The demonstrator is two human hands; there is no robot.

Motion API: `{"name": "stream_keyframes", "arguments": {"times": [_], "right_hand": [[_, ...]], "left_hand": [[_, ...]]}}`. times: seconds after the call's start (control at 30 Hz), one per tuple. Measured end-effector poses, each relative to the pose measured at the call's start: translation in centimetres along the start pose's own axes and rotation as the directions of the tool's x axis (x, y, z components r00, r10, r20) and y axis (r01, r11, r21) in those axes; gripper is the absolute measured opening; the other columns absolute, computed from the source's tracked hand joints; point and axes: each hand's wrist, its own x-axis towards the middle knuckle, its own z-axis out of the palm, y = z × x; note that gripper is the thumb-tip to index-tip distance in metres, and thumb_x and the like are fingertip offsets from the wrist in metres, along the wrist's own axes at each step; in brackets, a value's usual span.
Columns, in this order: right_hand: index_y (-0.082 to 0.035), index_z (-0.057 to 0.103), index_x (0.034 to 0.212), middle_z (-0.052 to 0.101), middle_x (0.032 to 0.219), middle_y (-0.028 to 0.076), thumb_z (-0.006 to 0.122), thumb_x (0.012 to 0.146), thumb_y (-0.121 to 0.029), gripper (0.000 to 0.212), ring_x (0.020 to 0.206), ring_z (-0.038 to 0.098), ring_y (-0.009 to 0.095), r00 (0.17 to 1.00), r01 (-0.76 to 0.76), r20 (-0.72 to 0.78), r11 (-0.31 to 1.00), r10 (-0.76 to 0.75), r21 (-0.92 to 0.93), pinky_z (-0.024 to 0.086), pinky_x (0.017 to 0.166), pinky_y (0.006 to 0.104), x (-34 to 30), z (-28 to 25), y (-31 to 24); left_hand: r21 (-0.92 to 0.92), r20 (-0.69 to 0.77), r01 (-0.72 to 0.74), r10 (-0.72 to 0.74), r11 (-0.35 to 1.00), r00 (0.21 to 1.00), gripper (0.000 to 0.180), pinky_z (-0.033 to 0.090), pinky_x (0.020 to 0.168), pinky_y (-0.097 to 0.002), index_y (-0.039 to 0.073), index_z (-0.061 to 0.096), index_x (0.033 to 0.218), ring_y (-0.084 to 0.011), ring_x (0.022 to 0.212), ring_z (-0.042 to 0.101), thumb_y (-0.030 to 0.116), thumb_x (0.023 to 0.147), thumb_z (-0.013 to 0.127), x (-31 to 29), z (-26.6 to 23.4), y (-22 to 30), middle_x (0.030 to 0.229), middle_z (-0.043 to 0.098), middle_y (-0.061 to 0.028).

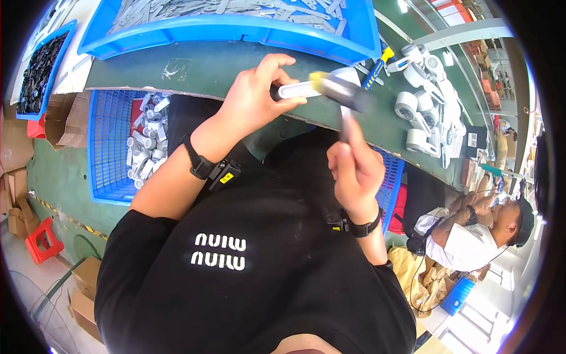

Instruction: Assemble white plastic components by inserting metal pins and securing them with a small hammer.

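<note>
My left hand (252, 97) is closed around the handle of a white part (298, 89) with a long, rounded grey inset, held over the front of the green table. The part's far end seems to run to a pale round body, mostly behind the hammer. My right hand (357, 171) grips a hammer (345, 93) by its shaft. Its black and yellow head is smeared by motion and lies over the right end of the white part; I cannot tell whether they touch. A tool with a yellow and blue handle (377, 69) lies on the table just beyond.
A large blue tray (236, 26) of flat grey strips spans the table's back. White round-bodied parts (427, 109) are heaped at the right. A blue crate (109, 147) of similar parts stands lower left, near a red stool (45, 241). Another person (471, 233) sits at right.
</note>
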Motion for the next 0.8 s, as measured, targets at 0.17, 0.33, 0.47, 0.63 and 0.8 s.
{"name": "stream_keyframes", "arguments": {"times": [0.17,0.33,0.47,0.63,0.8], "right_hand": [[-0.001,0.068,0.149,0.061,0.072,0.014,0.067,0.101,0.005,0.049,0.06,0.059,0.02,0.975,-0.016,0.211,0.969,0.07,-0.246,0.051,0.065,0.0314,1.7,2.0,1.5],[-0.001,0.067,0.151,0.063,0.076,0.013,0.067,0.101,0.004,0.05,0.062,0.059,0.02,0.966,0.253,-0.057,0.967,-0.253,-0.01,0.051,0.067,0.0295,0.3,2.4,2.2],[-0.003,0.067,0.15,0.066,0.078,0.012,0.066,0.104,0.0,0.046,0.063,0.056,0.018,0.977,-0.107,0.162,0.972,0.142,-0.209,0.05,0.067,0.0285,1.6,2.1,1.8],[-0.003,0.07,0.147,0.07,0.083,0.012,0.066,0.104,0.001,0.043,0.066,0.058,0.015,0.996,-0.05,0.064,0.989,0.059,-0.136,0.05,0.069,0.0282,1.0,1.8,1.8],[-0.001,0.067,0.15,0.065,0.078,0.01,0.064,0.104,0.003,0.046,0.065,0.057,0.013,0.996,-0.012,0.08,0.989,0.024,-0.15,0.051,0.068,0.0288,0.7,1.5,1.3]], "left_hand": [[-0.018,0.002,0.038,-0.038,0.999,0.999,0.073,0.064,0.079,-0.0397,0.007,0.053,0.139,-0.031,0.09,0.081,0.019,0.082,0.098,0.0,-0.2,-0.1,0.094,0.079,-0.0116],[-0.035,0.018,0.052,-0.051,0.998,0.999,0.075,0.064,0.079,-0.0401,0.007,0.051,0.141,-0.0319,0.091,0.081,0.019,0.083,0.098,0.0,0.0,-0.3,0.097,0.08,-0.0127],[-0.028,0.02,0.066,-0.065,0.997,0.998,0.074,0.064,0.079,-0.0413,0.007,0.051,0.141,-0.0327,0.089,0.081,0.017,0.083,0.096,0.0,-0.4,0.0,0.096,0.08,-0.0128],[-0.047,0.017,0.028,-0.027,0.999,0.999,0.073,0.063,0.079,-0.0422,0.007,0.049,0.139,-0.0348,0.089,0.08,0.016,0.083,0.096,-0.1,0.0,0.0,0.094,0.081,-0.0141],[-0.062,0.031,0.057,-0.055,0.996,0.998,0.072,0.063,0.078,-0.0427,0.006,0.049,0.139,-0.0351,0.088,0.08,0.016,0.083,0.095,0.0,0.0,0.0,0.095,0.081,-0.0144]]}}
